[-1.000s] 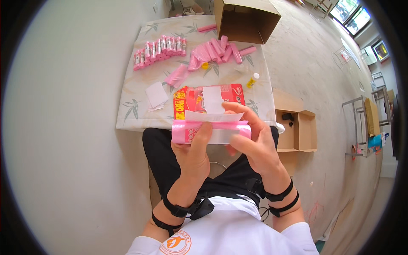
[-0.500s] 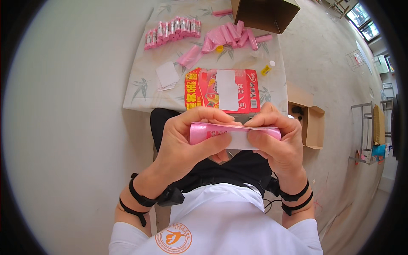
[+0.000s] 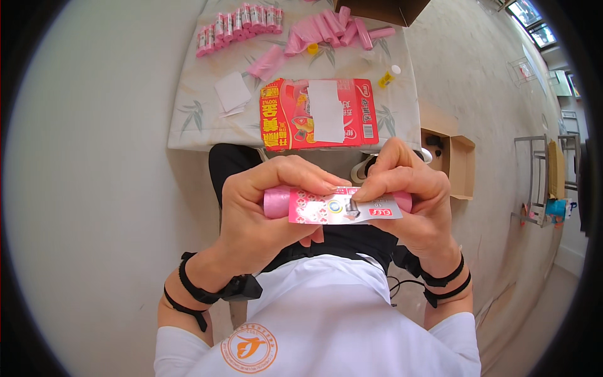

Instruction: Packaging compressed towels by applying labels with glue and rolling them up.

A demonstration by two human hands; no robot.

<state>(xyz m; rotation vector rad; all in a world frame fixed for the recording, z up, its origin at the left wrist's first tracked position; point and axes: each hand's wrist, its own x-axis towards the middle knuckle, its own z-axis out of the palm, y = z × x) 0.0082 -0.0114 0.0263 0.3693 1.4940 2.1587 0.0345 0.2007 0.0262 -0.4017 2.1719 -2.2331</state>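
Above my lap I hold a pink roll of plastic bags [image 3: 276, 202] level, with a printed paper label [image 3: 314, 208] lying along it. My left hand [image 3: 248, 198] is wrapped round the left end, its fingertips on the label's upper edge. At the other end my right hand [image 3: 419, 198] grips the roll, index finger and thumb pressing the label. The label's lower edge stands away from the roll. Beyond my hands, a red printed cardboard sheet [image 3: 289, 116] lies on the table with a white paper [image 3: 325, 113] on it.
On the patterned tablecloth [image 3: 188, 129] are labelled pink rolls [image 3: 242, 26], loose unlabelled rolls [image 3: 330, 26], a flattened pink roll [image 3: 267, 61], white slips [image 3: 232, 93], a yellow cap [image 3: 312, 48] and a small yellow glue bottle [image 3: 390, 76]. A cardboard box [image 3: 392, 7] stands far right; another box [image 3: 461, 164] sits on the floor.
The label's printed side has turned into view on the roll, where its white back showed before. My right index finger has bent down onto it. The table sits slightly higher and further left in view.
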